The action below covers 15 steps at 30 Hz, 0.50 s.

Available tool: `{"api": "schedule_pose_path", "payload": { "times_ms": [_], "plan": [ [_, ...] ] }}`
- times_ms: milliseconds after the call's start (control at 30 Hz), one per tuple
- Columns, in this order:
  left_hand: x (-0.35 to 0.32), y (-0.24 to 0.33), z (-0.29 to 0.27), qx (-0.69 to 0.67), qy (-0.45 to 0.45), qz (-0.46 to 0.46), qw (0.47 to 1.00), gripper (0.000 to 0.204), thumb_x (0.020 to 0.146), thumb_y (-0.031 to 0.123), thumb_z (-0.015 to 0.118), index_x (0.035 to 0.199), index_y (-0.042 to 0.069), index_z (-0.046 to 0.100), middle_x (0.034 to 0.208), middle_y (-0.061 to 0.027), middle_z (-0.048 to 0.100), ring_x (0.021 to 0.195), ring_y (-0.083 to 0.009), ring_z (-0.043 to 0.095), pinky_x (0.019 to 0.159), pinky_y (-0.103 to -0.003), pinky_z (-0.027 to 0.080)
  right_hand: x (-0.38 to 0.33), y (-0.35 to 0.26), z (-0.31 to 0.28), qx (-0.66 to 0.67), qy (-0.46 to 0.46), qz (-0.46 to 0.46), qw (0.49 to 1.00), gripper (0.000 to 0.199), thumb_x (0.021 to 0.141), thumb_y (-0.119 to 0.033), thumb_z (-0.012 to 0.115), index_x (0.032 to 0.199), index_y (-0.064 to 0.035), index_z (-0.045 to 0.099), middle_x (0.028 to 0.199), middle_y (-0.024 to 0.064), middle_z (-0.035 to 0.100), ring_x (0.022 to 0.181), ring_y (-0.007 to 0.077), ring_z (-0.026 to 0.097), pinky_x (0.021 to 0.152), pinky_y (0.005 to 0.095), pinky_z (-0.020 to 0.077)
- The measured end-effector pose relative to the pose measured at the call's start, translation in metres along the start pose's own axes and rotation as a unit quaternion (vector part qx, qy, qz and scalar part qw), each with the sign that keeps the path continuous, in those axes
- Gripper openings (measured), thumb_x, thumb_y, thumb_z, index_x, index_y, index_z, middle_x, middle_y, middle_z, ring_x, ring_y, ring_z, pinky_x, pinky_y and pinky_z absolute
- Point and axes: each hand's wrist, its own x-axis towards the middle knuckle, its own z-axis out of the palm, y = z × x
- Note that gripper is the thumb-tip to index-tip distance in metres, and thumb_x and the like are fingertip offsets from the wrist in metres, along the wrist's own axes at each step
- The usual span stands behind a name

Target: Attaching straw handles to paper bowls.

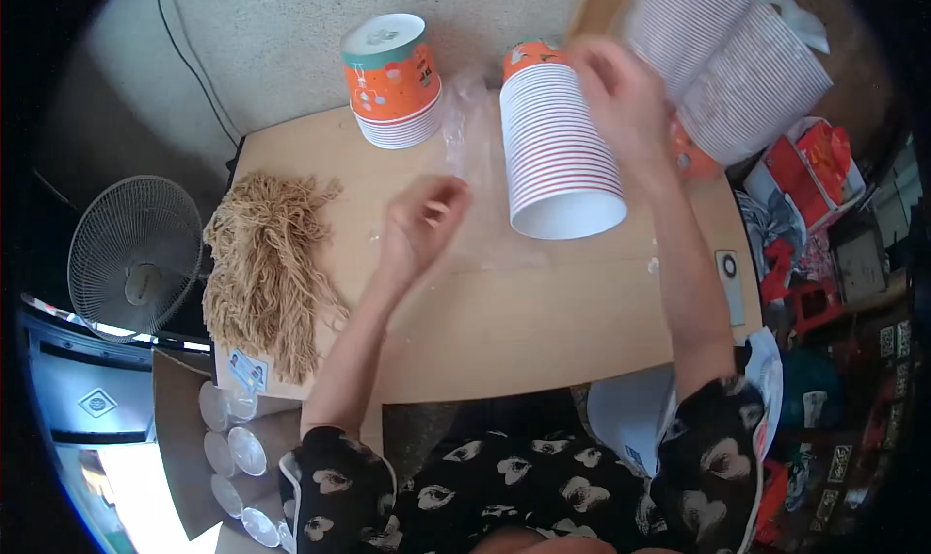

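A long nested stack of white-rimmed paper cups point(562, 146) lies on the table, its open mouth toward me and its orange end against the wall. My right hand point(626, 103) is over the right side of this stack, fingers curled in and blurred by motion. My left hand point(424, 219) hovers left of the stack with thumb and fingers drawn together. Whatever either hand may pinch is too small or blurred to make out. Crumpled clear plastic film point(475, 132) lies between the long stack and a shorter upside-down stack of orange and green paper cups point(393, 83).
A bundle of tan yarn strands point(267, 263) covers the table's left side, above a small card point(248, 371). Wrapped cup stacks point(752, 83) stand at the back right. A fan point(136, 258) is left of the table. Clear plastic cups point(247, 452) fill a carton point(175, 408) below.
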Motion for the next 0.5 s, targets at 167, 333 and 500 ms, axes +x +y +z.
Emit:
{"api": "schedule_pose_path", "payload": {
  "times_ms": [167,333,500],
  "plan": [
    [-0.031,0.005,0.077,0.004,0.045,-0.020,0.999,0.019,0.083,0.006,0.079,0.096,-0.001,0.066,0.084,-0.0099,0.070,0.073,-0.0163,0.070,0.063,-0.029,0.057,-0.147,0.014,-0.069,-0.118,0.008,0.132,0.984,0.017,0.083,-0.006,0.076,0.091,0.0003,0.062,0.082,0.0086,0.063,0.072,0.0191,0.062,0.069,0.0311,0.0511],
    [-0.038,0.007,0.107,-0.001,0.127,-0.030,0.991,0.017,0.081,0.003,0.078,0.090,-0.001,0.065,0.081,-0.0122,0.068,0.069,-0.0192,0.069,0.062,-0.031,0.055,-0.185,0.048,-0.048,-0.106,0.074,0.171,0.977,0.016,0.083,-0.005,0.075,0.090,-0.0008,0.061,0.081,0.0086,0.061,0.070,0.0209,0.061,0.065,0.0348,0.0498],
    [-0.043,0.014,0.124,0.040,0.177,-0.033,0.983,0.013,0.081,0.002,0.075,0.087,0.000,0.064,0.076,-0.0139,0.067,0.064,-0.0232,0.067,0.061,-0.033,0.054,-0.198,0.062,-0.049,-0.103,0.100,0.162,0.976,0.013,0.085,-0.003,0.072,0.088,-0.0017,0.059,0.081,0.0114,0.060,0.071,0.0255,0.061,0.064,0.0386,0.0490]
  ]
}}
